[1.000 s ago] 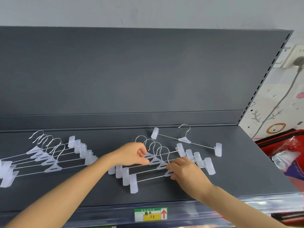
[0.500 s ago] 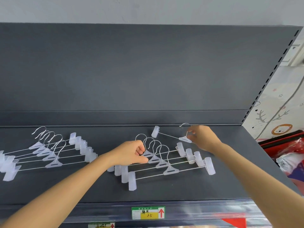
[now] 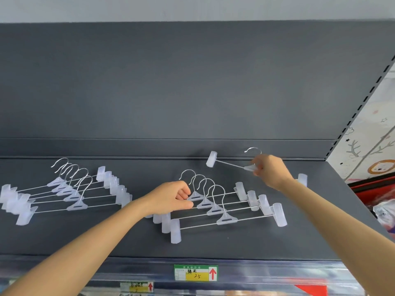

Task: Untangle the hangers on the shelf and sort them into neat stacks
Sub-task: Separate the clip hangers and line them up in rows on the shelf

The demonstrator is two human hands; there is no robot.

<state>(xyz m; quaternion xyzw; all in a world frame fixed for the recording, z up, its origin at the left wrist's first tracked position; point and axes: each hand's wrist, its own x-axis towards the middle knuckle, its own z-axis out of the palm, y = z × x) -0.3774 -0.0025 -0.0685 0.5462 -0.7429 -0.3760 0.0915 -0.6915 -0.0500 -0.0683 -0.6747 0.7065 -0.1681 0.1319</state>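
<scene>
Raised off the shelf [image 3: 213, 246], one hanger [image 3: 230, 164] sits pinched in right hand [image 3: 271, 171] fingers; left hand [image 3: 171, 197] grips the middle stack [image 3: 226, 220] of four; left stack [image 3: 77, 206] holds four.

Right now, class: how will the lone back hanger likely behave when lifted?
Probably light: the right hand pinches the lone hanger at its centre alone. Thin metal, so likely stiff, though its end clips may make it seesaw.

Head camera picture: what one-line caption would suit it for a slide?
Right hand pinches a loose hanger while the left hand holds the middle stack; another stack lies at left.
</scene>
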